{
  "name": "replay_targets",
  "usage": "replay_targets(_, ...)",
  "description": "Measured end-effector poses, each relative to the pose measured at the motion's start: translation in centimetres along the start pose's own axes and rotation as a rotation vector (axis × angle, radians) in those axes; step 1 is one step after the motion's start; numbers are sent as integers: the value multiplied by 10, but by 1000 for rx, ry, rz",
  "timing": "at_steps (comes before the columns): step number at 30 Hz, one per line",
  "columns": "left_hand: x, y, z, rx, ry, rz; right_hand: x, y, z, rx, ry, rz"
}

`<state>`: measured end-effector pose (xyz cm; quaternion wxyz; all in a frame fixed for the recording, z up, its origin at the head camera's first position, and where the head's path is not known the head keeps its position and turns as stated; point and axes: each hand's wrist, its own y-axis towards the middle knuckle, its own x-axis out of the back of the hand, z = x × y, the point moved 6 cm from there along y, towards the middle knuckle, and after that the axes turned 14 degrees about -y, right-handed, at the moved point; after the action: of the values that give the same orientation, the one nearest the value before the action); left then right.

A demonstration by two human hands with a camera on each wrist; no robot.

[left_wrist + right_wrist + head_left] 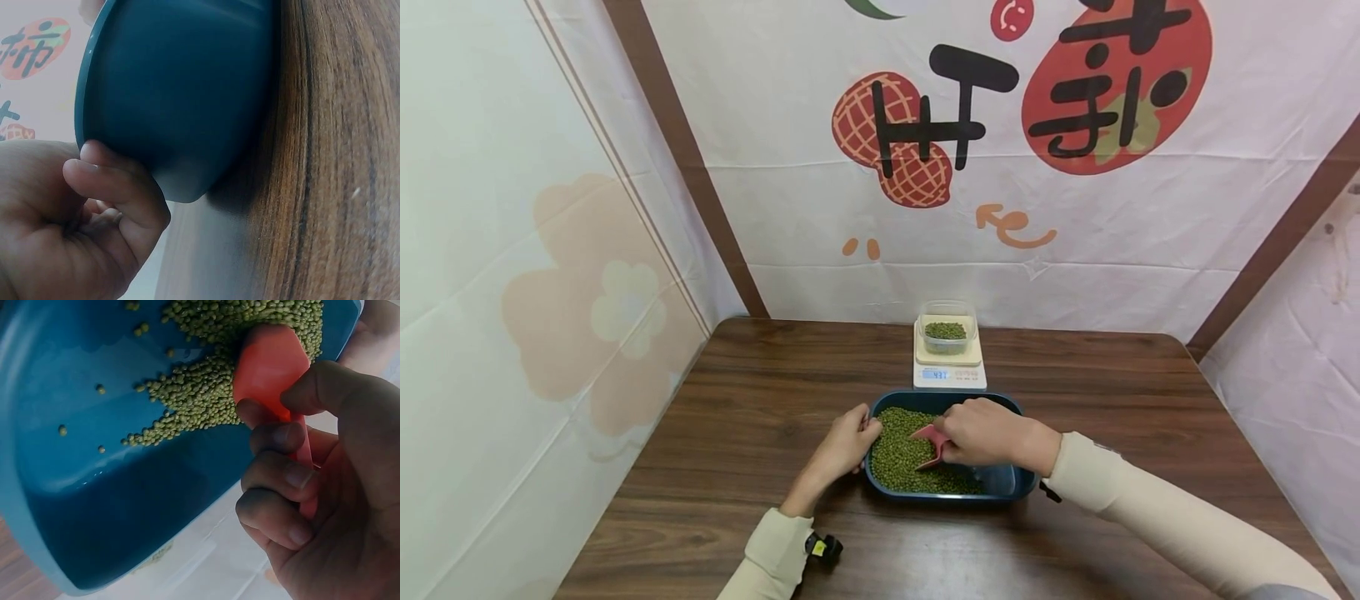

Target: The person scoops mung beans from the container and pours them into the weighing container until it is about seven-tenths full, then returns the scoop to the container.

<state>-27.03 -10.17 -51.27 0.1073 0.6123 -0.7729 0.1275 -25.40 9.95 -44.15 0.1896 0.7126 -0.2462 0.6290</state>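
A blue plastic basin on the table holds green mung beans, heaped toward its left side. My right hand grips the handle of a pink scoop, whose head is down among the beans. In the right wrist view the fingers curl round the handle, and a few stray beans dot the bare blue bottom. My left hand grips the basin's left rim; in the left wrist view its fingers bend against the outer wall, thumb side hidden.
Just behind the basin stands a white kitchen scale with a lit display. On it sits a clear plastic container with some beans inside. The dark wooden table meets a printed cloth backdrop at the back.
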Motion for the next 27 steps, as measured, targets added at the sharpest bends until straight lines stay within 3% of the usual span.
replay_targets(16, -1, 0, 0, 13, -6, -10, 0, 7, 8, 22, 13, -10)
replay_targets(27, -1, 0, -1, 11, 4, -16, -4, 17, 18, 29, 35, 67)
